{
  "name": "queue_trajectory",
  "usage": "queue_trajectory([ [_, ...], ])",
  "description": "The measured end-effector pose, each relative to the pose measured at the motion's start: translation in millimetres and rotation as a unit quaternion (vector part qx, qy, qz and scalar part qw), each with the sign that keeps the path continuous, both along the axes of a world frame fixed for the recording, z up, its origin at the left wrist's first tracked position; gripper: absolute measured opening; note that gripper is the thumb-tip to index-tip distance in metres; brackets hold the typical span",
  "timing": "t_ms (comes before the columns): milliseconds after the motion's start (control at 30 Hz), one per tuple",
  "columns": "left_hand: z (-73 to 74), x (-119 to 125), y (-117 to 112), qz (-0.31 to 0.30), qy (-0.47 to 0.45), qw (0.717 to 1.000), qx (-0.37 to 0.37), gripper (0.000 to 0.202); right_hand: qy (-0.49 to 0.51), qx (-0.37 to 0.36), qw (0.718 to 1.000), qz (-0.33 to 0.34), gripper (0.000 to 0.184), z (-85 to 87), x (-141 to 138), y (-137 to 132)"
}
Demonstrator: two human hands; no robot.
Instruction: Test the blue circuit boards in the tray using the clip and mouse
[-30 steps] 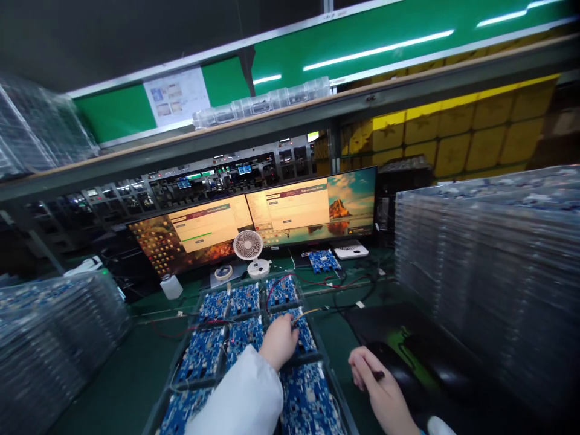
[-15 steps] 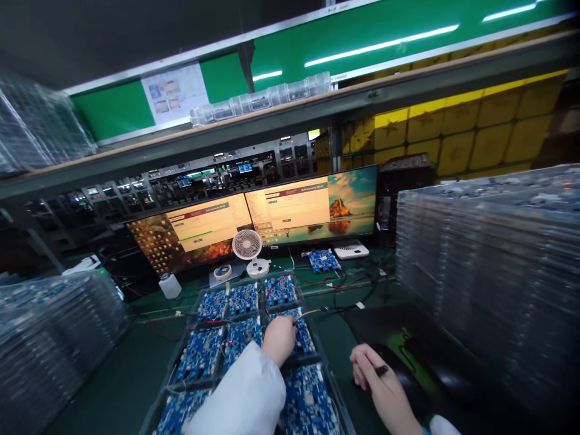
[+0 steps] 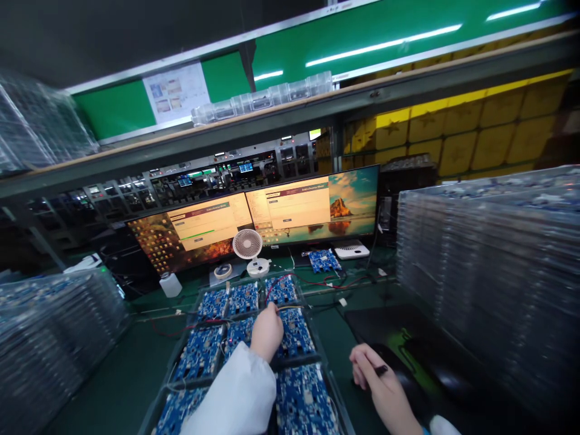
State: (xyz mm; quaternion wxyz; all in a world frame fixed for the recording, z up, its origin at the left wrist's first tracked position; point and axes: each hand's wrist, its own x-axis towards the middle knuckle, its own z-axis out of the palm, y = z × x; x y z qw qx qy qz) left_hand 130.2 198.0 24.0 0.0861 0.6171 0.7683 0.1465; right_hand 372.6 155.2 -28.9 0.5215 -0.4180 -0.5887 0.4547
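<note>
My left hand [image 3: 267, 332], coming out of a white sleeve, is closed in a pinch over the middle of the tray. Between its fingertips is the end of a thin cable [image 3: 292, 307], yellowish near the hand and dark farther right. Under it, blue circuit boards [image 3: 306, 396] fill the compartments of a clear plastic tray [image 3: 338, 396]. To the right of the tray my right hand [image 3: 376, 380] is closed beside a black computer mouse [image 3: 401, 380]. A short dark object [image 3: 381, 370], its kind unclear, sticks out of its curled fingers.
Two monitors [image 3: 312, 205] stand behind the tray, with a small white fan [image 3: 248, 244] in front. Tall stacks of clear trays rise at the right [image 3: 471, 284] and left [image 3: 67, 326]. A loose blue board [image 3: 324, 261] lies at the back. A shelf [image 3: 272, 118] crosses above.
My left hand has moved a little left and away from me, pulling the cable end with it. My right hand has stayed in place.
</note>
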Motion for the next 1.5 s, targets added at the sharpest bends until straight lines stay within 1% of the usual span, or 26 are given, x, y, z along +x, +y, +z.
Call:
queue_trajectory([
  [100, 2.3, -12, 2, 0.048, -0.007, 0.999, 0.01, 0.029, -0.001, -0.001, 1.0, -0.002, 0.054, 0.8, 0, 0],
  [200, 1.6, -18, 8, 0.068, -0.006, 0.998, 0.0, 0.035, -0.003, -0.001, 1.0, -0.001, 0.056, 3.4, 0, -1],
  [367, -3.4, -22, 23, 0.055, 0.018, 0.998, -0.02, 0.021, -0.006, -0.004, 1.0, -0.003, 0.056, 8.5, 0, -2],
  [500, -7.0, -27, 30, 0.05, 0.027, 0.998, -0.033, 0.021, -0.008, -0.005, 1.0, 0.0, 0.057, 10.1, 0, -3],
  [633, -6.7, -27, 34, 0.056, 0.026, 0.997, -0.043, 0.018, -0.01, -0.003, 1.0, 0.004, 0.056, 9.0, 0, -4],
  [700, -5.0, -26, 35, 0.062, 0.021, 0.997, -0.046, 0.02, -0.012, -0.002, 1.0, 0.006, 0.055, 7.7, 0, -4],
  [867, -1.5, -23, 35, 0.065, 0.004, 0.997, -0.036, 0.034, -0.012, -0.002, 1.0, 0.003, 0.056, 6.5, 1, -3],
  [967, 0.6, -21, 34, 0.069, -0.01, 0.997, -0.026, 0.037, -0.012, -0.004, 1.0, 0.002, 0.057, 8.4, 0, -3],
  [1033, 4.1, -19, 33, 0.072, -0.021, 0.997, -0.019, 0.036, -0.012, -0.006, 1.0, 0.002, 0.058, 10.0, 0, -3],
  [1100, 9.7, -14, 28, 0.067, -0.033, 0.997, -0.009, 0.033, -0.011, -0.008, 1.0, 0.002, 0.058, 11.7, 0, -4],
  [1167, 16.4, -10, 19, 0.055, -0.045, 0.997, -0.003, 0.033, -0.01, -0.009, 1.0, 0.0, 0.059, 13.4, 0, -4],
  [1233, 22.3, -6, 3, 0.035, -0.063, 0.997, 0.001, 0.042, -0.01, -0.011, 1.0, 0.0, 0.06, 14.8, 0, -4],
  [1300, 25.7, -3, -17, 0.011, -0.082, 0.996, 0.018, 0.052, -0.011, -0.012, 1.0, 0.003, 0.06, 15.4, 0, -4],
  [1333, 26.1, -3, -29, -0.003, -0.089, 0.996, 0.03, 0.055, -0.012, -0.013, 1.0, 0.004, 0.06, 15.3, 0, -4],
  [1400, 24.6, -1, -51, -0.027, -0.09, 0.994, 0.046, 0.051, -0.013, -0.015, 1.0, 0.007, 0.06, 14.2, 1, -4],
  [1500, 17.9, 4, -80, -0.044, -0.083, 0.995, 0.022, 0.043, -0.014, -0.016, 1.0, 0.009, 0.06, 11.3, 1, -3],
])
